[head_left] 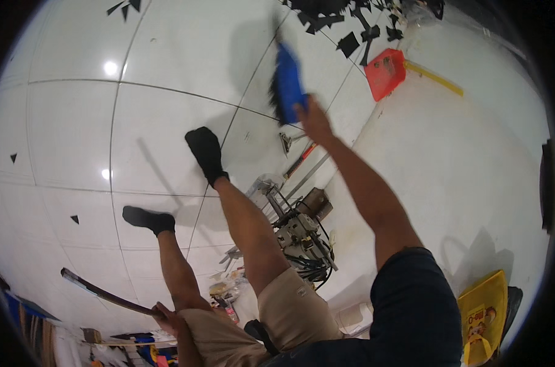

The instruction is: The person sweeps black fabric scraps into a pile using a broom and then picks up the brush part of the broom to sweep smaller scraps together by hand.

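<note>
My right hand [314, 119] is stretched forward, closed round the end of a blue hand brush [291, 85] with black bristles. The brush is smeared by motion, above the white tiled floor [167, 116]. Low at the left, my left hand [168, 319] grips one end of a long, narrow dark strip [109, 296], slightly bent and pale along part of one edge; its kind I cannot make out. Black cut scraps [349, 44] lie piled and scattered beyond the brush. Right of them is a red dustpan [386, 74] with a yellow handle [433, 77].
Loose black scraps [75, 219] dot the floor at left. A red-handled tool [300, 161], a metal machine with cables [302, 235] and a brown box [315, 203] stand along the white wall [436, 165]. A yellow bag [484, 312] is at lower right. My feet wear black socks [205, 150].
</note>
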Available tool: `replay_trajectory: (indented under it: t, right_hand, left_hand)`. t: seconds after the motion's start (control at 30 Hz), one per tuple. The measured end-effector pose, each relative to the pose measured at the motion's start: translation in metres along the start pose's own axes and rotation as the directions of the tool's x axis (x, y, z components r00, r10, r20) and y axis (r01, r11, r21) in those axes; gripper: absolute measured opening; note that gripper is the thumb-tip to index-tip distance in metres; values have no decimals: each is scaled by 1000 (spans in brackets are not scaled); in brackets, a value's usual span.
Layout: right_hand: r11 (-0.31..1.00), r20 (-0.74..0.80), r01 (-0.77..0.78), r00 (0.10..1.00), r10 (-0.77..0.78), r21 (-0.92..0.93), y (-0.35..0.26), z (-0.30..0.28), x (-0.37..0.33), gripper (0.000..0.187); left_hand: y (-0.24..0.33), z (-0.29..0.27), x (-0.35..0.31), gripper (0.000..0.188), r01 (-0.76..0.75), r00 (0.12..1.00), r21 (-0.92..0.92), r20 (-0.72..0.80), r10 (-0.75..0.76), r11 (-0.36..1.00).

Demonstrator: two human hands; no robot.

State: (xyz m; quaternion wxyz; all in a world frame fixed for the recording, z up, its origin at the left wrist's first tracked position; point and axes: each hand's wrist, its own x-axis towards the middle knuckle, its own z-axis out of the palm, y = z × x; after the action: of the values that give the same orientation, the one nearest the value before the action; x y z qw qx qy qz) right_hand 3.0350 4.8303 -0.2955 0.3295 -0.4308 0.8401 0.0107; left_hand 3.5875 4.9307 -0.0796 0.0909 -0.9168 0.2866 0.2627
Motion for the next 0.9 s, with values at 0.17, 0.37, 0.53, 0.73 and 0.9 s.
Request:
replay_trajectory:
  t: [0.17,0.37,0.53,0.73,0.9]
  right_hand:
    - [953,446,80,893,61,-291,9,96,-37,32]
    - [862,476,-4,832,284,-507,148,115,-84,38]
    - [631,71,-395,810,582,-668,246,79,-143,24]
    - [890,-118,-252,968,223,-380,139,70,-108,31]
    - [985,-97,171,981,-170,-3,-66,71,-50,27]
  left_hand:
    - [-14,17,4,33,-90,993,71,-72,95,993]
    - [-9,27,2,30,-72,993,208,105,50,975]
    - [23,35,-3,28,74,994,-72,92,-67,995]
    - [-51,13,19,30,38,998,-65,-39,-40,997]
    - [-22,1,14,34,114,994,-381,39,-107,917]
